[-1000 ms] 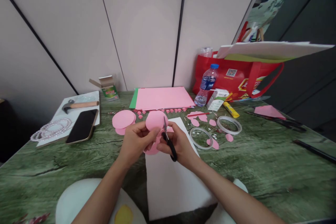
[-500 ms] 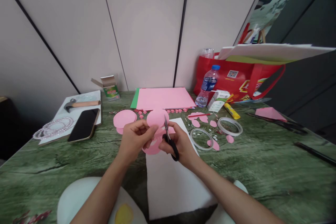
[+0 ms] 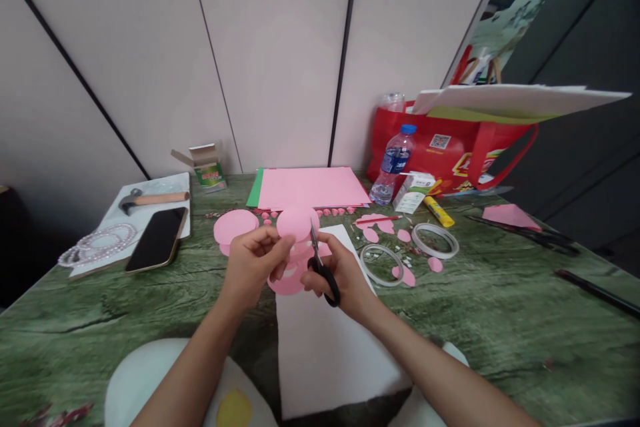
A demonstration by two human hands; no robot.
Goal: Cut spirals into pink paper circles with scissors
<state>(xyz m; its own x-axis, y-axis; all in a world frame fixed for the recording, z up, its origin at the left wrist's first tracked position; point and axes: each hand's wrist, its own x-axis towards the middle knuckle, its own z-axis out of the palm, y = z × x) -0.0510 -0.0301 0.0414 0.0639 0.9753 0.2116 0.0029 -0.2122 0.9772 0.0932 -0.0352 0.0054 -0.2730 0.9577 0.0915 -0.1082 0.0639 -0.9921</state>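
Observation:
Between its thumb and fingers, my left hand pinches a pink paper circle by its lower left edge. My right hand has its fingers in the black handles of the scissors, whose blades point up at the circle's right edge. Whether the blades are cutting into the paper cannot be made out. More pink paper pieces lie below the hands, over the top of a white sheet. A stack of pink circles rests just left of my left hand.
Pink sheets lie at the back. Two tape rolls, a glue stick, a small carton, a bottle and a red bag are on the right. A phone, hammer and beads sit left.
The whole view has shifted slightly, so things appear a little further left. Both hands keep their holds on the circle and the scissors, with hardly any other movement.

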